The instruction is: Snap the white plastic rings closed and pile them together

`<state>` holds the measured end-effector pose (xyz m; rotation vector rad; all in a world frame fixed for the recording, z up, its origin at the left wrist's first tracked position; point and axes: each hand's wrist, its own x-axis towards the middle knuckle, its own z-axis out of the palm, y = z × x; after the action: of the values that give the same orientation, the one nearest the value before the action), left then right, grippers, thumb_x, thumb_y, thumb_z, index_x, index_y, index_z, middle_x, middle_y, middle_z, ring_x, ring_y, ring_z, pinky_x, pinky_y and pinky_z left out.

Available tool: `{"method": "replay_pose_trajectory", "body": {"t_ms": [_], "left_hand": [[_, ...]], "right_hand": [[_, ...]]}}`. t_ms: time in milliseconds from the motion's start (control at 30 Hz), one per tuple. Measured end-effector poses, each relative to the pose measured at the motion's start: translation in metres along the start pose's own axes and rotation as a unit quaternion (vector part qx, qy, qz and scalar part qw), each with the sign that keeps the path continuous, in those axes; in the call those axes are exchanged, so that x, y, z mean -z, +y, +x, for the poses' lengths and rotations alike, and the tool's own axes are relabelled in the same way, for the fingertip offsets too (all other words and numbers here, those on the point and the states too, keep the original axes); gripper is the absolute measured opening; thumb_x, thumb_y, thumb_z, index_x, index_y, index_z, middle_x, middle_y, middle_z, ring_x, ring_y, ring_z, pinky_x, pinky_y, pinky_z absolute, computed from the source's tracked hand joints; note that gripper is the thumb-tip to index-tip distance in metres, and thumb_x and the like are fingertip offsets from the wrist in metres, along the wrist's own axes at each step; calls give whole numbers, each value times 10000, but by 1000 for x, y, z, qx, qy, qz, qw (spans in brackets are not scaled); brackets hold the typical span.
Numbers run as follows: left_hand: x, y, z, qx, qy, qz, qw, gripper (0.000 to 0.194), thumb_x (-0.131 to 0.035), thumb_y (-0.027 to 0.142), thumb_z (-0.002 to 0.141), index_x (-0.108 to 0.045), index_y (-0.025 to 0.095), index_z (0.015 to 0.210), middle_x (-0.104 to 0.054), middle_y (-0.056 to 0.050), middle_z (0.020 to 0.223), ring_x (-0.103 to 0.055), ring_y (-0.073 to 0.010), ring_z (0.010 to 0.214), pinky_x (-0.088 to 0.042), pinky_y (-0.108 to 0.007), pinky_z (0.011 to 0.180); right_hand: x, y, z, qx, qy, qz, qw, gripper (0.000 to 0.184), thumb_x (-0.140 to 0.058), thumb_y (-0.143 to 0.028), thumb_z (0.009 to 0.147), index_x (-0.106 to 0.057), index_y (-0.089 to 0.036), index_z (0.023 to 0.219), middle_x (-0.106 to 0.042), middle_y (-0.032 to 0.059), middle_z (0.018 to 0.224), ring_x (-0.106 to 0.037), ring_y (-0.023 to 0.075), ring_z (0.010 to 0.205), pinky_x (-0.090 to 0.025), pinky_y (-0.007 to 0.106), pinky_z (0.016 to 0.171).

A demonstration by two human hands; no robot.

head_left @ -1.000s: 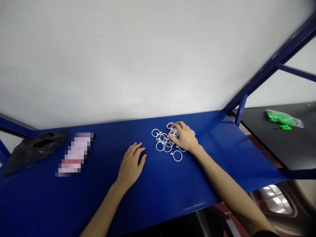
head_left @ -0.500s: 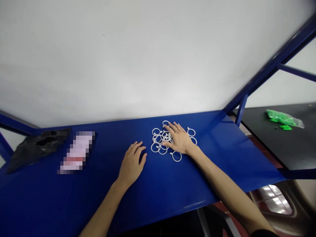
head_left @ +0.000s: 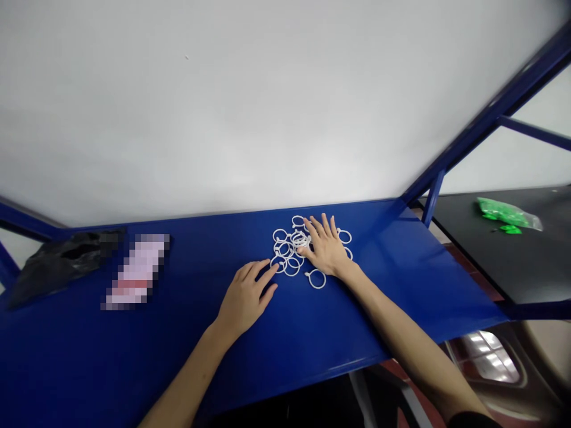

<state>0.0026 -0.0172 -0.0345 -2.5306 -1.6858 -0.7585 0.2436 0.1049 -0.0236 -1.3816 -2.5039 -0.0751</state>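
Observation:
Several white rings (head_left: 292, 267), each with a small knob or eyelet, lie in a loose cluster on the blue tabletop (head_left: 200, 238); they look like curtain rings. Over the right part of the cluster, my right hand (head_left: 328, 248) is spread palm down and hides some of them. A single ring (head_left: 317, 279) lies apart, just below that hand. My left hand (head_left: 247, 291) is at the cluster's lower left, fingers extended, its fingertips at the edge of the nearest ring. Neither hand grips a ring.
On the left of the table lie a crumpled black plastic bag (head_left: 62, 261) and a blurred-out pinkish item (head_left: 138, 267). A white wall (head_left: 267, 119) stands behind. To the right, beyond a blue metal frame (head_left: 430, 196), a black table (head_left: 482, 255) bears a clear bag of green pieces (head_left: 504, 211).
My left hand has moved right and slightly up, reaching the edge of the rings. My right hand has shifted a little, its fingers spread wider, and some rings beneath it have moved.

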Motion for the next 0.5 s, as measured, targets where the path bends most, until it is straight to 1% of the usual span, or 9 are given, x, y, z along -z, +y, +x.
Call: {"method": "replay_pose_trajectory", "body": {"t_ms": [100, 167, 267, 300, 333, 367, 433, 467, 500], "left_hand": [[-1, -1, -1, 7, -3, -3, 1000, 338, -541, 314, 962, -622, 247, 1282, -633, -86, 1327, -569, -295, 1200, -505, -516, 995], [-1, -2, -1, 14, 6, -13, 1000, 278, -554, 306, 955, -661, 230, 1201, -650, -85, 1296, -571, -288, 1189, -506, -510, 997], [0, -3, 0, 17, 17, -30, 999, 185, -546, 271, 959, -701, 231, 1052, -681, -70, 1211, -588, -263, 1144, -517, -484, 988], [1, -2, 0, 16, 23, -32, 999, 178, -538, 262, 963, -709, 235, 1008, -681, -67, 1199, -590, -255, 1132, -525, -472, 977], [2, -2, 0, 17, 32, -30, 999, 184, -532, 257, 967, -715, 239, 971, -677, -66, 1196, -592, -250, 1119, -534, -458, 961], [3, -1, 0, 18, 44, -27, 998, 191, -531, 254, 969, -720, 243, 944, -674, -64, 1198, -592, -246, 1107, -543, -444, 944], [6, 1, 0, 15, 73, -24, 997, 193, -536, 245, 967, -723, 249, 920, -682, -55, 1178, -601, -230, 1062, -555, -412, 908], [7, 2, 0, 8, 83, -26, 996, 193, -535, 231, 967, -722, 252, 922, -695, -46, 1149, -608, -218, 1027, -556, -396, 895], [8, 3, 0, -4, 89, -31, 996, 197, -531, 212, 968, -720, 253, 930, -710, -35, 1112, -616, -203, 988, -554, -381, 885]], "right_hand": [[-1, 2, 0, -17, 3, -8, 1000, 846, -324, -701, 960, -275, -105, 1559, -378, 173, 1570, -88, 399, 1524, -99, 622, 1218], [1, 6, 0, -21, 18, -7, 1000, 839, -337, -708, 953, -258, -137, 1562, -380, 166, 1569, -95, 406, 1522, -98, 655, 1202], [10, 8, 2, -20, 61, 10, 998, 794, -361, -700, 952, -249, -197, 1556, -388, 143, 1565, -123, 411, 1515, -34, 731, 1163], [15, 7, 2, -16, 83, 21, 996, 764, -376, -683, 957, -274, -203, 1543, -404, 138, 1553, -144, 405, 1511, -17, 737, 1159], [21, 4, 1, -6, 104, 37, 994, 723, -400, -658, 963, -322, -202, 1518, -433, 135, 1531, -180, 394, 1503, -27, 727, 1167], [27, -1, 0, 12, 121, 57, 991, 666, -430, -624, 969, -385, -199, 1480, -469, 133, 1498, -238, 376, 1485, -76, 698, 1182], [37, -14, -7, 77, 130, 110, 982, 509, -496, -537, 978, -523, -199, 1357, -550, 127, 1406, -399, 322, 1400, -274, 589, 1168], [40, -22, -11, 121, 111, 137, 977, 424, -515, -486, 985, -572, -202, 1296, -579, 121, 1366, -483, 289, 1328, -383, 519, 1110], [42, -31, -16, 169, 87, 161, 969, 358, -520, -448, 993, -607, -205, 1242, -606, 114, 1328, -547, 258, 1253, -456, 456, 1040]]}}
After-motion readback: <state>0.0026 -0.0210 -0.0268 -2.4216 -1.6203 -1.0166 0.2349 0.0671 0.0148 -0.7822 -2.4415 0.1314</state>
